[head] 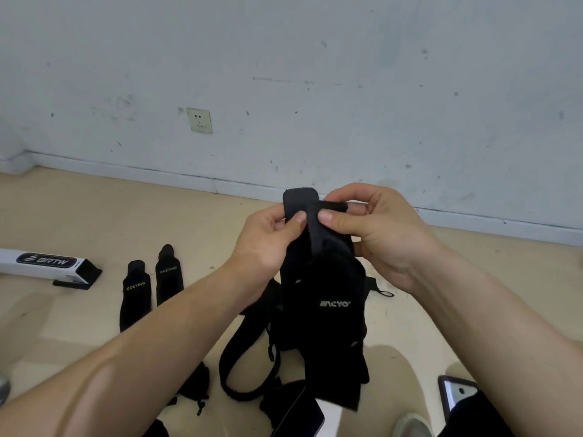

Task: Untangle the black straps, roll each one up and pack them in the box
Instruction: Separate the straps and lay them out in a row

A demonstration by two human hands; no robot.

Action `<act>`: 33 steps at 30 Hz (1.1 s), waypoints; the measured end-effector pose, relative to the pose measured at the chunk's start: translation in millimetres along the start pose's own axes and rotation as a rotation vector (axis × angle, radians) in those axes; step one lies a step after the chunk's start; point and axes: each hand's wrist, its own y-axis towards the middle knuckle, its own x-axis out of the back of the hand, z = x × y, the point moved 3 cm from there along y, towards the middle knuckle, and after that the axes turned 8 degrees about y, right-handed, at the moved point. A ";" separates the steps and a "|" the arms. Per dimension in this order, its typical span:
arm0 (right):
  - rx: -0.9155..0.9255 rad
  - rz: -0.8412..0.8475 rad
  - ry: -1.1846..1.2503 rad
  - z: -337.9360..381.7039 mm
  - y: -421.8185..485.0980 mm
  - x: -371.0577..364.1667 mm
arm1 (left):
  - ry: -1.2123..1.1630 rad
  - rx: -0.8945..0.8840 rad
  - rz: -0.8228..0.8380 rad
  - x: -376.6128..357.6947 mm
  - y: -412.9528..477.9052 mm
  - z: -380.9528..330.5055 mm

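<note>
Pinching top end of black strap (318,298) with left hand (262,244) and right hand (378,234); could snag hanging tail on tangled pile (249,351) at 6 o'clock, loosening any roll.

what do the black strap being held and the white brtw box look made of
The black strap seems to be soft, matte fabric, perhaps neoprene or webbing: it folds and droops limply where held. The BRTW box looks like printed cardboard, smooth white with a faint sheen, its black end flap folded open.
</note>
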 end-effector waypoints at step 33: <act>0.177 0.151 -0.240 6.5 14.3 -2.4 | -0.160 0.158 -0.016 13.9 7.8 -5.8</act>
